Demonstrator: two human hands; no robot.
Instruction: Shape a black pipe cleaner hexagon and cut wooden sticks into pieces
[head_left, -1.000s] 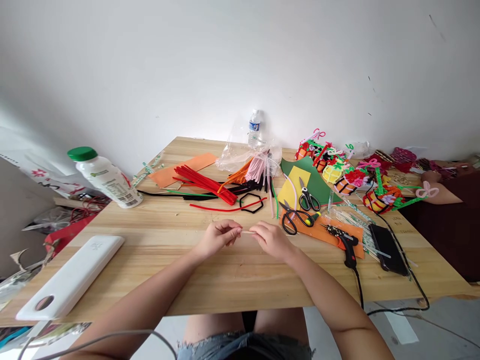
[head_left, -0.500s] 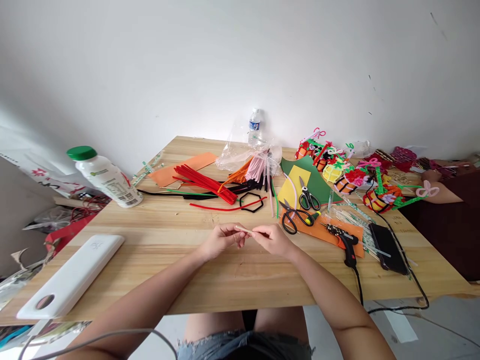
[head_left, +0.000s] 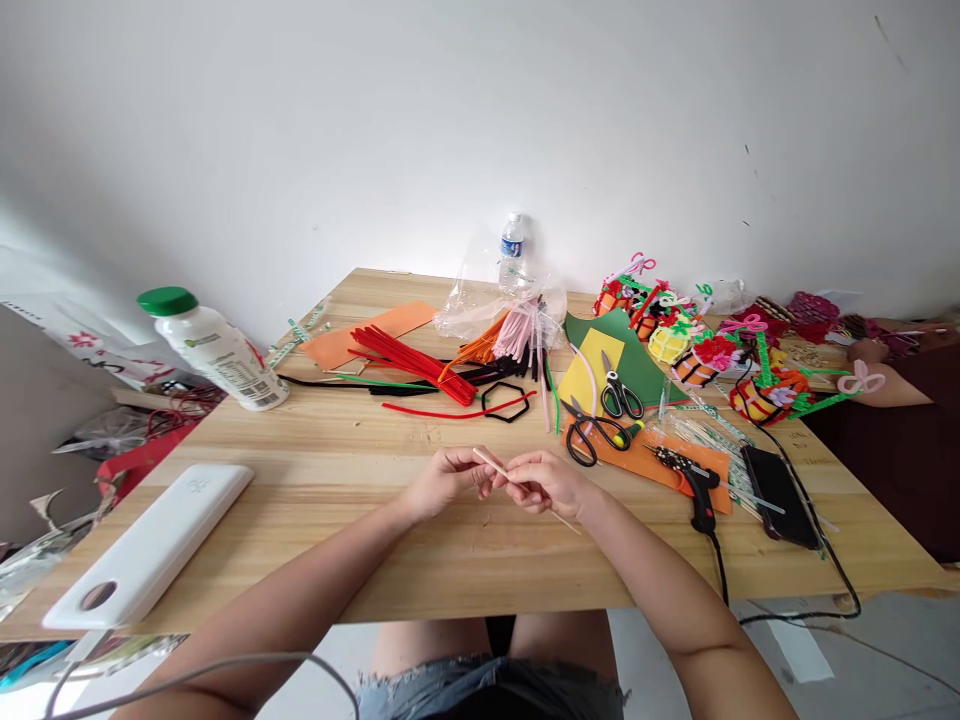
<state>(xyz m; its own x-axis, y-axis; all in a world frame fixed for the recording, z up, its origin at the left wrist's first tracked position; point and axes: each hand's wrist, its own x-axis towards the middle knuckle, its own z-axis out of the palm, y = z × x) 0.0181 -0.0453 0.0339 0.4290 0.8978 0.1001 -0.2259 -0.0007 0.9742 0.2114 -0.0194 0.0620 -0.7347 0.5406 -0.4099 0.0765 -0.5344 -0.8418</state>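
The stick (head_left: 491, 461) is located between the two hands, raised at its left end and passed beneath the fingers of the right hand (head_left: 544, 482), below which its thin tail reappears. It is grasped by the right hand in a fingertip pinch. The left hand (head_left: 450, 480) is curled against the raised end; whether the stick is gripped there cannot be told.

The stick is thin, straight and pale, apparently of wood. Low weight and fair stiffness are to be expected; snapping under a sharp bend is judged possible. It is best held near mid-length, between thumb and forefinger, with light pressure.

The counter (head_left: 300, 520) beneath both hands is surfaced in smooth, grained wood. Just beyond the hands, a black hexagon (head_left: 506, 386) is crossed by one fuzzy red strand; a bundle of red stems (head_left: 420, 366) is laid farther beyond the left hand. To the right of the right hand, a flat orange sheet (head_left: 615, 462) is partly covered by a hard-bodied glue gun (head_left: 701, 490).
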